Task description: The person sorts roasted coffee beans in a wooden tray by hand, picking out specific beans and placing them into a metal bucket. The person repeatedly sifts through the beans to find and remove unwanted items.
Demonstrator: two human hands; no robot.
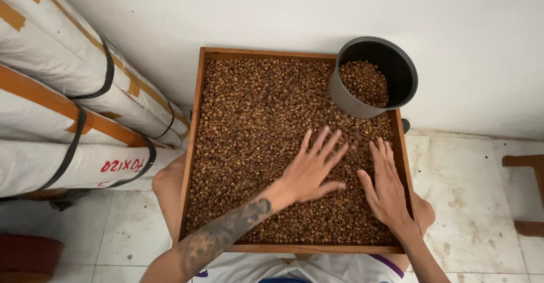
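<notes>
While the square brown wooden tray (195, 147) rests on the person's knees, its loose, light brown beans (255, 124) probably roll and scatter, so left hand (309, 172) and right hand (385, 189) lie flat, fingers spread, near the black plastic pot (345, 98).

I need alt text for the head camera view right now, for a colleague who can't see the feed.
Seen from above, a person's left hand and right hand lie flat, fingers spread, on brown beans filling a square wooden tray resting on their knees. A dark pot, partly filled with beans, sits in the tray's far right corner; strapped white rolls lean against the wall at left.
</notes>
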